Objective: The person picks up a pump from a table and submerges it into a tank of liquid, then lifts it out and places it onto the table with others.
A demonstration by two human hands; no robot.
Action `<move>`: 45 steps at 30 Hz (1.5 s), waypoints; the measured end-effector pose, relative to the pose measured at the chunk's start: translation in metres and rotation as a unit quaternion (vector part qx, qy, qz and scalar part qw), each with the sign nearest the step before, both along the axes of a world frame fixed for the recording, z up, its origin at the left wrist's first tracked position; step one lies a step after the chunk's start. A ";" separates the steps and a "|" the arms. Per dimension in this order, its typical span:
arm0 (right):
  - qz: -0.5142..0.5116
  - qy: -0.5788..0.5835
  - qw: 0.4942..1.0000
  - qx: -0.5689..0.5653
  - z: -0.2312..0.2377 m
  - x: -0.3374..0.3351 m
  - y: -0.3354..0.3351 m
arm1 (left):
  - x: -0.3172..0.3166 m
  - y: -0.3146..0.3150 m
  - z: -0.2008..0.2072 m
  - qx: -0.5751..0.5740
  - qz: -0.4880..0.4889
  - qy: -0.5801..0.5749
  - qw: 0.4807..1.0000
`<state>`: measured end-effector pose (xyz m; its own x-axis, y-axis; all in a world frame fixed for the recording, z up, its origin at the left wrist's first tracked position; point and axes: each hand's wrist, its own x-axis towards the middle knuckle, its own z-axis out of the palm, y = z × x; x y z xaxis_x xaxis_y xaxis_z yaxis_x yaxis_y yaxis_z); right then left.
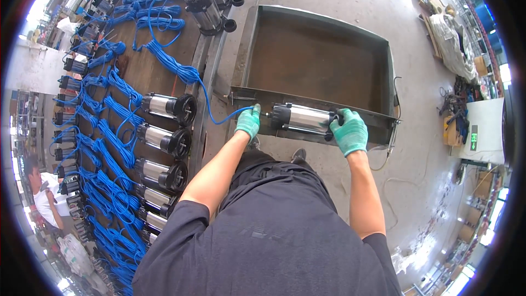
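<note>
A silver cylindrical pump [308, 118] with black ends lies on its side across the near edge of a metal tank. Gloved in green, my right hand [350, 133] is closed around the pump's black right end. My left hand [249, 122], in a matching glove, pinches a blue cable [212, 116] just left of the pump's other end. From there the cable runs back to a tied blue coil [174, 66] on the bench. The fingertips of both hands are partly hidden.
The open rectangular tank [390, 66], brown inside, stands ahead of me. Along my left runs a bench [148, 71] with rows of similar pumps [161, 138] and bundled blue cables. Upright pumps [204, 11] stand at its far end. A person [46, 194] is at far left.
</note>
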<state>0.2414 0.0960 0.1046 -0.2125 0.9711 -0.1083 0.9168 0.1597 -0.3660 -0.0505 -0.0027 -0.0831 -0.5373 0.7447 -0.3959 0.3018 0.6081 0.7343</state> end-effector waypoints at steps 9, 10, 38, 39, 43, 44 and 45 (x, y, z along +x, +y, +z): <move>-0.083 0.312 0.943 -0.081 -0.043 0.051 -0.015 | 0.002 -0.010 0.060 0.063 -0.139 0.125 0.980; -0.105 0.324 0.939 -0.056 -0.060 0.065 -0.018 | 0.008 -0.013 0.065 0.084 -0.128 0.093 0.984; -0.144 0.504 0.825 -0.212 -0.086 0.147 -0.020 | 0.057 0.008 0.080 0.036 -0.096 0.103 0.989; -0.121 0.488 0.836 -0.218 -0.091 0.140 -0.019 | 0.057 0.009 0.082 0.034 -0.096 0.105 0.989; -0.087 0.466 0.851 -0.227 -0.103 0.115 -0.011 | 0.054 0.008 0.079 0.024 -0.095 0.101 0.990; -0.081 0.461 0.854 -0.227 -0.105 0.112 -0.009 | 0.052 0.007 0.075 0.026 -0.094 0.097 0.991; -0.080 0.462 0.854 -0.227 -0.106 0.111 -0.007 | 0.052 0.007 0.077 0.026 -0.094 0.098 0.990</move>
<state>0.3519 0.0892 -0.0012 -0.2791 0.8983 -0.3394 0.2009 -0.2910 -0.9354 0.0016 0.0046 -0.0058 -0.4503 0.8554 -0.2559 0.5450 0.4903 0.6801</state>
